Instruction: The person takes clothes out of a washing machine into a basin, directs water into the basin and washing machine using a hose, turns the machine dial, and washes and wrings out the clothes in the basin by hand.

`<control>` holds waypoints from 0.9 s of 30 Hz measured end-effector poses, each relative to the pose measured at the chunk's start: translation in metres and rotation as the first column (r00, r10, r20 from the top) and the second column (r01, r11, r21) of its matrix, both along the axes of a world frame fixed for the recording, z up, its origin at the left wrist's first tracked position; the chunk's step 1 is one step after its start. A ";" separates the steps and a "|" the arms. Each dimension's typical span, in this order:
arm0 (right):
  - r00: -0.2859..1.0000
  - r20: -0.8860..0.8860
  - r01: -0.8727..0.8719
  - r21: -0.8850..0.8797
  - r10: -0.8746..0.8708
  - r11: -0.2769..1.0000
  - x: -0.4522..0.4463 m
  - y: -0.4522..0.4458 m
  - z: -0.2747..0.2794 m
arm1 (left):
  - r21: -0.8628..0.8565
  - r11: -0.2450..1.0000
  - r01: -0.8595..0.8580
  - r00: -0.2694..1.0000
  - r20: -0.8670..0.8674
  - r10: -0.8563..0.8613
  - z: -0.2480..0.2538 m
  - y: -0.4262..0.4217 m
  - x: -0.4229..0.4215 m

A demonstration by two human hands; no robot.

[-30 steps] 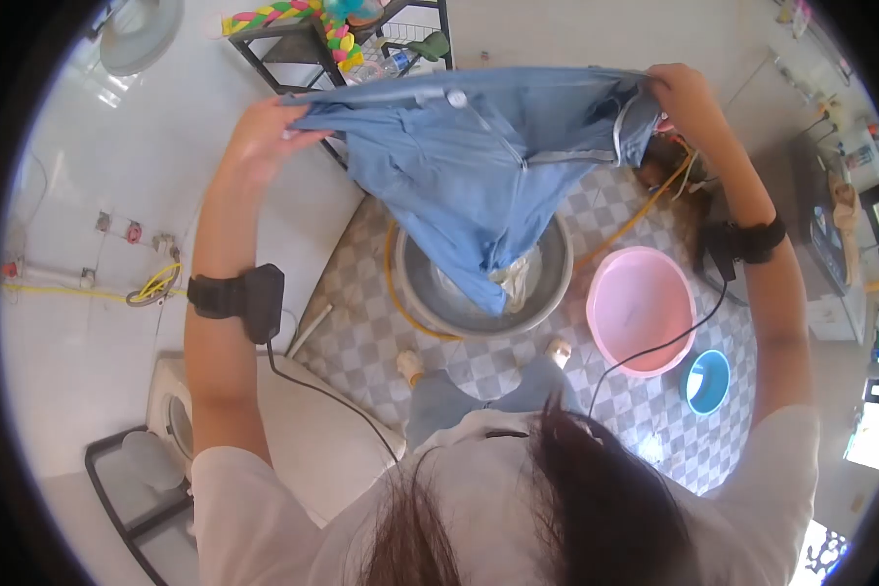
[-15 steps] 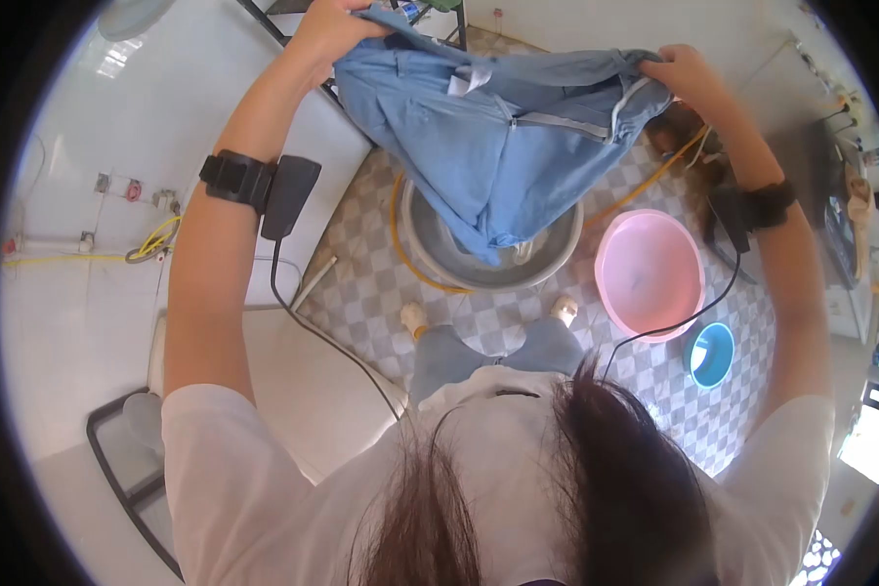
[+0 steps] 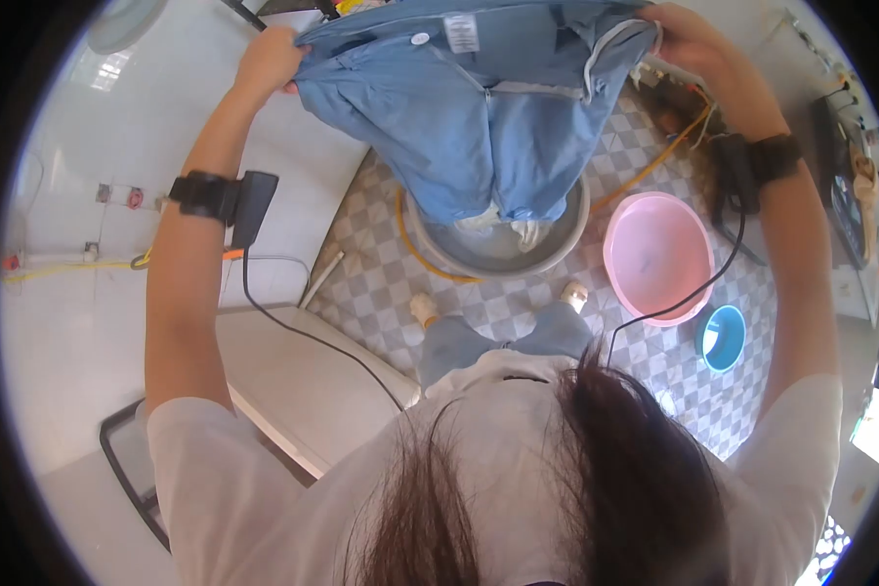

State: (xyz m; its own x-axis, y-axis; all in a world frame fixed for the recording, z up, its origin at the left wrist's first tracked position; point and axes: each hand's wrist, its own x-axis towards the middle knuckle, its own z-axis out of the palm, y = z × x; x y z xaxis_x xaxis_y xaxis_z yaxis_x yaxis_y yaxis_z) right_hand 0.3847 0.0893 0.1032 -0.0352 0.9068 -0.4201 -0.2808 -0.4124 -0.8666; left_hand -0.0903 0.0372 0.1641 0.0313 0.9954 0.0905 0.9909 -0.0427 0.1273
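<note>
Stretched between both hands at the top of the head view is a pair of blue trousers (image 3: 439, 127), with its zip, a white label and the open waistband showing. My left hand (image 3: 272, 63) is closed on one end of the waistband. On the other end, my right hand (image 3: 689, 41) grips the fabric beside a pale-edged flap. The trouser legs hang down over a large grey basin (image 3: 576, 220), hiding its far rim. Inside the basin, some whitish cloth (image 3: 527, 234) shows below the hem.
A pink basin (image 3: 657, 259) and a small blue tub (image 3: 722, 339) stand on the checkered floor (image 3: 361, 264) to the right. An orange hose (image 3: 654, 166) runs behind the grey basin. Beside my left arm are a white wall and a pale board (image 3: 313, 361).
My left hand has moved left and down, and my right hand slightly up. The trousers are now spread wider, with more of the waistband's inside and its label showing.
</note>
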 end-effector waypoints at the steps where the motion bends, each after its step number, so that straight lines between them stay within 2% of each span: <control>1: 0.995 -0.026 -0.100 0.005 0.101 0.995 -0.011 -0.001 0.002 | -0.244 0.968 -0.060 0.864 0.472 0.172 -0.004 0.001 -0.004; 2: 0.978 -0.054 -0.200 0.010 0.201 0.980 -0.023 -0.004 0.004 | -0.249 0.967 -0.056 0.866 0.471 0.171 -0.004 -0.004 -0.001; 4: 0.987 -0.012 -0.159 0.006 0.159 0.987 -0.053 -0.019 0.026 | -0.313 0.947 0.077 0.586 0.783 0.212 0.002 -0.016 0.007; 5: 0.992 0.033 -0.122 0.013 0.122 0.992 -0.066 -0.027 0.040 | -0.316 0.946 0.075 0.585 0.782 0.215 0.004 -0.019 0.013; 7: 0.996 0.027 -0.081 0.002 0.081 0.997 -0.079 -0.032 0.061 | -0.243 0.959 0.147 0.378 0.910 0.172 0.008 -0.024 0.029; 8: 0.993 0.045 -0.108 0.074 0.105 0.991 -0.077 -0.029 0.066 | -0.168 0.977 0.132 0.293 0.948 0.123 0.014 -0.031 0.042; 9: 0.990 0.063 -0.137 0.144 0.129 0.980 -0.074 -0.026 0.070 | -0.182 0.975 0.130 0.289 0.947 0.138 0.019 -0.032 0.041; 11: 0.992 0.107 -0.083 0.138 0.068 0.987 -0.079 -0.043 0.089 | -0.173 0.980 0.098 0.160 0.975 0.156 0.030 -0.027 0.039; 13: 0.989 0.053 -0.150 0.240 0.141 0.959 -0.074 -0.047 0.099 | -0.145 0.976 0.160 0.128 0.984 0.125 0.035 -0.022 0.029; 14: 0.979 -0.064 -0.178 0.213 0.196 0.961 -0.070 -0.045 0.103 | -0.145 0.945 0.292 0.020 0.989 0.146 0.036 -0.016 0.015; 15: 0.980 -0.066 -0.173 0.206 0.190 0.963 -0.067 -0.043 0.105 | -0.128 0.899 0.419 -0.085 0.980 0.180 0.034 -0.007 0.005; 16: 0.979 -0.056 -0.181 0.204 0.196 0.962 -0.068 -0.046 0.108 | -0.126 0.976 0.177 -0.008 0.992 0.129 0.035 -0.004 0.009; 17: 0.979 -0.047 -0.186 0.203 0.199 0.961 -0.071 -0.058 0.111 | -0.131 0.974 0.185 -0.006 0.991 0.135 0.035 -0.005 0.012; 19: 0.986 -0.091 -0.123 0.148 0.138 0.981 -0.079 -0.063 0.117 | -0.188 0.938 0.290 -0.213 0.943 0.255 0.036 -0.007 0.006; 21: 0.981 -0.064 -0.180 0.067 0.185 0.981 -0.074 -0.051 0.110 | -0.186 0.927 0.326 -0.197 0.946 0.259 0.021 -0.012 0.009; 22: 0.981 -0.065 -0.181 0.055 0.184 0.982 -0.054 -0.031 0.084 | -0.173 0.917 0.359 -0.178 0.952 0.249 0.010 -0.014 0.011; 23: 0.848 -0.405 -0.353 0.048 0.341 0.934 -0.020 -0.004 0.037 | -0.235 0.961 0.143 -0.110 0.962 0.252 -0.008 -0.019 0.021; 24: 0.728 -0.564 -0.424 0.078 0.391 0.902 -0.014 0.007 -0.007 | -0.266 0.960 -0.081 -0.039 0.964 0.264 -0.035 -0.019 0.029; 25: 0.582 -0.694 -0.499 0.107 0.424 0.860 -0.006 0.018 -0.053 | -0.360 0.930 -0.076 -0.063 0.933 0.356 -0.074 -0.013 0.023; 26: 0.774 -0.468 -0.500 -0.041 0.426 0.865 -0.012 0.018 -0.100 | -0.452 0.889 -0.070 -0.091 0.891 0.445 -0.121 -0.007 0.017; 27: 0.885 -0.193 -0.456 -0.185 0.423 0.870 -0.016 0.015 -0.147 | -0.516 0.855 -0.048 -0.096 0.855 0.510 -0.167 -0.007 0.023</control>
State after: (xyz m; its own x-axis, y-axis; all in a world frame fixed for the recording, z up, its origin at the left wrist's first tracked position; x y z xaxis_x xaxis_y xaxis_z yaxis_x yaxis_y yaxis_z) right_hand 0.3688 0.1042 -0.0438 -0.4824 0.6686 -0.5659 -0.1378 -0.6959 -0.7048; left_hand -0.0677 0.0298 -0.0026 -0.1411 0.8589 -0.4923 -0.2194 0.4578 0.8615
